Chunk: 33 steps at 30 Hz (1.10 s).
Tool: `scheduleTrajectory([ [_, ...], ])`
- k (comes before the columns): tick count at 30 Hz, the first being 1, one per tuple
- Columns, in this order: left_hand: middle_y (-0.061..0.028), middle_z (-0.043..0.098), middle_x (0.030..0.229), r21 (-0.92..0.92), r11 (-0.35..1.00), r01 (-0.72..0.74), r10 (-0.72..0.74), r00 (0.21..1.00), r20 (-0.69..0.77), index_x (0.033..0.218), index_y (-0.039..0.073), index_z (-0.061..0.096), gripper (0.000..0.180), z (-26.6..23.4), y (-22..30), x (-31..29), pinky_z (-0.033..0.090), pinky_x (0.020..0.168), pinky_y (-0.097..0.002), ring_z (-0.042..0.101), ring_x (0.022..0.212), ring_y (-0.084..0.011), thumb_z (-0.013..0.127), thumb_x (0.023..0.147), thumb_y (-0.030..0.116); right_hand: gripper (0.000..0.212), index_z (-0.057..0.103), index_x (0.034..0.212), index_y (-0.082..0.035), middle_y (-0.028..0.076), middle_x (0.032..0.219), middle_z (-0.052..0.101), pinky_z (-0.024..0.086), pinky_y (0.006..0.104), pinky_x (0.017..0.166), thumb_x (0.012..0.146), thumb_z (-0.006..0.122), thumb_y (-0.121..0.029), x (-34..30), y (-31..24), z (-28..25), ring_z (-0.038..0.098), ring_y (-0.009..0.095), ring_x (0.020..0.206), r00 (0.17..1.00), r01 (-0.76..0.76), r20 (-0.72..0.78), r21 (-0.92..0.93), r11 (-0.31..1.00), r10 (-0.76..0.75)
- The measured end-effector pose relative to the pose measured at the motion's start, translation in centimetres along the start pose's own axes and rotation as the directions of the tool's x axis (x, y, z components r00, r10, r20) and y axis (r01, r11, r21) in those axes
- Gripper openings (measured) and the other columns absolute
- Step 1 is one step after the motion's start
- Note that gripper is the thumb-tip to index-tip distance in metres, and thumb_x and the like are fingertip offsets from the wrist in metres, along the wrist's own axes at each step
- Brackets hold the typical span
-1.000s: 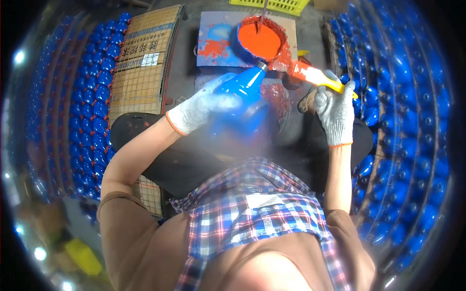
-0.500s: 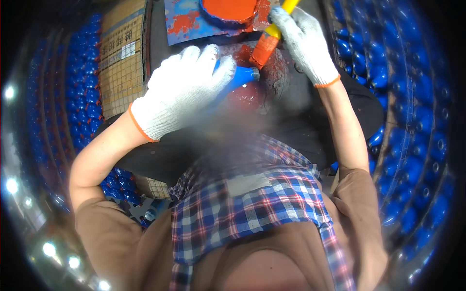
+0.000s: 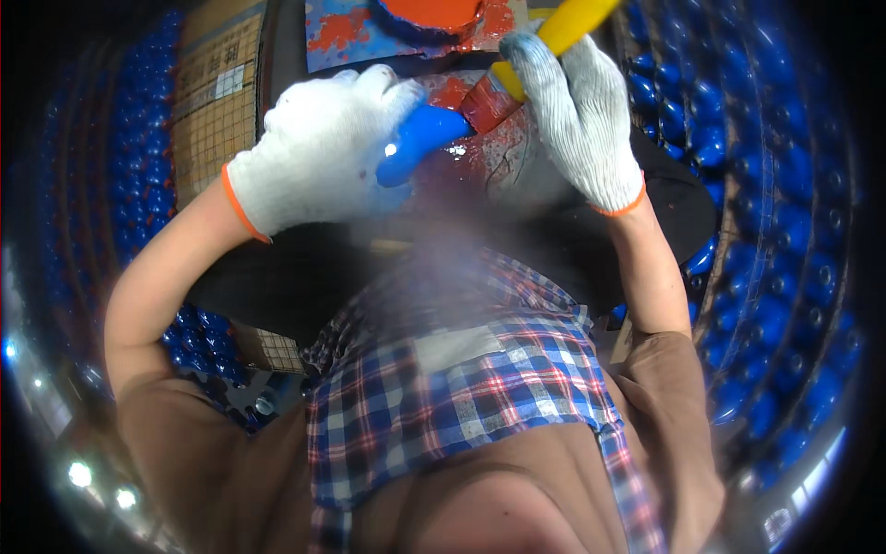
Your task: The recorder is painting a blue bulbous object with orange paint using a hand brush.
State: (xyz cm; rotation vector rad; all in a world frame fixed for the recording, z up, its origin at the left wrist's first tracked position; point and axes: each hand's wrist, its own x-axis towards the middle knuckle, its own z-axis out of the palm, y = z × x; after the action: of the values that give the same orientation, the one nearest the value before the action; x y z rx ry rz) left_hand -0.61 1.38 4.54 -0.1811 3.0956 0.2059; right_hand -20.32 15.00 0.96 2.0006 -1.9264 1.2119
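A glossy blue part [image 3: 420,141], shaped like a curved pipe piece, is gripped in my gloved left hand [image 3: 318,138]. Its far end points right, toward the brush. My gloved right hand [image 3: 581,125] is closed around the yellow handle of a paintbrush [image 3: 574,26]. The wide bristles, coated in red paint, touch or overlap the end of the blue part; the bristles hide the thread there. Just beyond both hands, red-orange paint [image 3: 434,14] fills a round container. A paint-spattered surface [image 3: 452,90] lies beneath the work.
A blue-and-red-stained board [image 3: 334,46] supports the paint container. On the left stands a cardboard box [image 3: 219,102], with rows of blue parts [image 3: 148,138] beyond it. More blue parts [image 3: 757,249] are stacked along the right. A blurred patch covers the area before my apron.
The brush has come down onto the blue part's threaded end, its handle tilting further right. My left hand has shifted slightly left and turned the part, so more of its body shows.
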Motion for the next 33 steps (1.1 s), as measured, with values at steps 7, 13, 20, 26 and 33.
scheduleTrajectory([
  [7,-0.0102,0.065,0.098,-0.769,0.382,0.512,-0.211,0.859,0.466,0.121,0.003,0.056,0.062,-0.3,-0.8,0.2,0.055,0.074,-0.0303,0.065,0.084,-0.0171,0.077,0.069,0.028,0.016,0.06,0.104,0.0,0.013,0.095,0.064,0.05,0.0322,0.07,0.089,0.057,0.0,-2.2,-1.0,-0.2,0.064,0.025,0.08,0.99,-0.128,-0.028,0.285,0.95,0.141],
  [13,-0.0164,0.062,0.114,-0.81,-0.48,0.336,-0.172,0.87,0.463,0.126,-0.004,0.051,0.062,4.1,0.1,-2.7,0.05,0.091,-0.0359,0.063,0.1,-0.0236,0.061,0.083,0.04,0.015,0.06,0.102,0.002,0.009,0.096,0.06,0.048,0.0265,0.078,0.088,0.055,0.001,-4.0,-1.0,-0.6,0.06,0.017,0.088,0.942,-0.247,-0.005,0.672,0.699,0.337],
  [20,-0.0101,0.059,0.117,-0.982,0.083,0.168,-0.543,0.834,0.096,0.127,0.011,0.051,0.059,7.7,6.3,-2.8,0.045,0.085,-0.036,0.06,0.1,-0.0266,0.074,0.075,0.03,0.021,0.056,0.103,-0.003,0.009,0.1,0.057,0.046,0.0308,0.079,0.09,0.061,-0.018,-6.3,0.9,1.1,0.056,0.018,0.088,0.898,-0.288,-0.091,0.619,0.731,0.431],
  [26,-0.0074,0.054,0.104,0.211,-0.977,0.021,-0.029,0.973,-0.231,0.127,0.012,0.044,0.036,8.5,6.6,0.5,0.042,0.043,-0.03,0.054,0.07,-0.0222,0.038,0.097,0.031,0.038,0.052,0.116,-0.001,0.011,0.11,0.055,0.049,0.0323,0.082,0.091,0.064,-0.027,-6.9,1.6,4.5,0.059,0.02,0.09,0.777,-0.316,0.024,0.879,0.358,0.629],
  [33,-0.01,0.05,0.111,-0.053,-0.986,-0.159,-0.151,0.979,-0.141,0.131,0.01,0.04,0.049,7.6,6.7,2.0,0.034,0.061,-0.0337,0.049,0.086,-0.0216,0.036,0.096,0.043,0.029,0.052,0.117,0.002,0.014,0.105,0.061,0.052,0.0318,0.084,0.089,0.056,-0.003,-7.6,2.2,3.8,0.064,0.022,0.09,0.716,-0.366,0.023,0.864,0.346,0.698],
])
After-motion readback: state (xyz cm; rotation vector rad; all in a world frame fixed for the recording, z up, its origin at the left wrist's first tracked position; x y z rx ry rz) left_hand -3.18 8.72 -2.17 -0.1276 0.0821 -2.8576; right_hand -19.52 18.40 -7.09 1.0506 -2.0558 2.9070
